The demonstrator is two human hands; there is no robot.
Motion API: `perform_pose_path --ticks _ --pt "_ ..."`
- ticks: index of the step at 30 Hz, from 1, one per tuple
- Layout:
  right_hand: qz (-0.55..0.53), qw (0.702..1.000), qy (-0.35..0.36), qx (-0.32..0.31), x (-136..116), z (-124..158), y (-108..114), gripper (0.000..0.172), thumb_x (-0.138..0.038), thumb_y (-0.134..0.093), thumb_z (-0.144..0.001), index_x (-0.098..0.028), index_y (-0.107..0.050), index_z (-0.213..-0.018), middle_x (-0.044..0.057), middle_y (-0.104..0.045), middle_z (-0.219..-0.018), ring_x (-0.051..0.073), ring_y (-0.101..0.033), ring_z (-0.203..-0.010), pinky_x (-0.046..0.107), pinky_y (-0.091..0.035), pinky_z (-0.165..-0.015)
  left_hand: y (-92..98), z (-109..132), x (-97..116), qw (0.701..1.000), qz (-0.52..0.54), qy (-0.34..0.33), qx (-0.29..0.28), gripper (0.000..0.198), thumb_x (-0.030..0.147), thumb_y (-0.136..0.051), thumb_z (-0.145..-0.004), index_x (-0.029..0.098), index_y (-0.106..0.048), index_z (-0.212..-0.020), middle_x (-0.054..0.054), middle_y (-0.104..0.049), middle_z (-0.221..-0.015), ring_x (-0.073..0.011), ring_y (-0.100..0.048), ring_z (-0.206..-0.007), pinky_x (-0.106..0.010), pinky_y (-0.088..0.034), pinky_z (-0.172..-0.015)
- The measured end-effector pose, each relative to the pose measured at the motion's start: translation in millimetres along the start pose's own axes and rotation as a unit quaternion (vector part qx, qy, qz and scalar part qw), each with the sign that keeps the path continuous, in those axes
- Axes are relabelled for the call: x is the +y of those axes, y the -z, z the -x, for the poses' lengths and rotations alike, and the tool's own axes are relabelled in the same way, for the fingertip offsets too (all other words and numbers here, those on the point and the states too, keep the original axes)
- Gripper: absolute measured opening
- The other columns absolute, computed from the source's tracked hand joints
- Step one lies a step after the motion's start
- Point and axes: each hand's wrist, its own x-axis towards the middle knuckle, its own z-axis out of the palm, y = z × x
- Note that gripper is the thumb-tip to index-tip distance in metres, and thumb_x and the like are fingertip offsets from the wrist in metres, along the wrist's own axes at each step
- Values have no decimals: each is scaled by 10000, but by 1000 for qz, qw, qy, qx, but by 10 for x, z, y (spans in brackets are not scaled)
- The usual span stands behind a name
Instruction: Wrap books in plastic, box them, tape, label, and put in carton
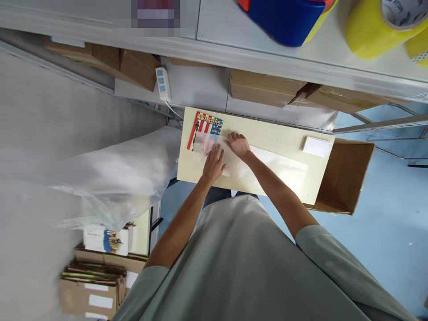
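The book point(214, 126) with red and white stripes lies flat on the counter point(284, 133), near the far left corner. A thin see-through wrap point(202, 141) covers the near part of it, and the top part sticks out bare. The left hand point(214, 163) is just below and to the right of the book, on the wrap. Its grip is spread, with the fingers pointing up at the book. The right hand point(238, 145) is just to the right of the book, on the wrap too. Its fingers are bent down — I cannot tell if that grip is pinching the wrap or only pressing on it. A long white sheet point(287, 166) runs from under the right arm toward the right end. I cannot tell if it and the wrap are one piece. The left edge of the counter is near the book, and the far edge is very close to its top. A wide strip of pale top shows along the far side, from the right hand to a small white box point(317, 146) near the right end. A thinner strip shows along the near edge, close to the person's body. Past the right end is an open brown box point(347, 174); past the left end is a big plastic bag point(133, 160).
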Motion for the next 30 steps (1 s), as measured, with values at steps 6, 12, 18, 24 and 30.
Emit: perform_pose_path --ticks 6,12,18,24,30 --pt "-53 983 -79 159 87 820 -293 639 -452 -260 -1219 -69 -531 -1653 298 -486 -1741 406 -487 -1589 621 -397 -1300 -36 -88 -151 999 -26 0 -31 932 493 -763 -1016 146 -382 -1793 -243 -98 -1911 -457 -33 -1786 -680 -77 -1419" --pt "-46 972 -199 116 571 2100 -967 940 -737 -342 -1145 -67 -319 -1804 266 -193 -1895 423 -180 -1775 639 -262 -1397 -112 62 -196 998 -21 42 -33 1078 690 -723 -998 107 -321 -1811 -276 -41 -1905 -487 -6 -1779 -694 -106 -1408" --pt "-10 967 -231 103 1369 2813 -1161 920 -737 -323 -1146 -128 -271 -1834 197 -103 -1921 386 -144 -1793 636 -222 -1416 -108 123 -347 996 -25 86 -27 1431 834 -818 -842 -9 -185 -1809 -394 -40 -1861 -553 -14 -1759 -705 -158 -1391" --pt "-42 958 -248 138 1323 2700 -1060 1038 -790 -289 -1130 -24 -199 -1825 252 -59 -1908 415 -59 -1797 657 -207 -1418 -28 33 -236 996 -43 79 -15 1541 882 -833 -782 -3 -118 -1821 -400 9 -1857 -591 62 -1741 -775 -85 -1370" --pt "-81 985 -98 116 618 1861 -1008 867 -672 -343 -1171 -151 -204 -1851 145 -111 -1926 339 -83 -1804 586 -158 -1454 -355 -231 401 994 -46 -62 -81 1319 811 -823 -852 137 -261 -1836 -283 0 -1901 -522 97 -1760 -752 4 -1384"
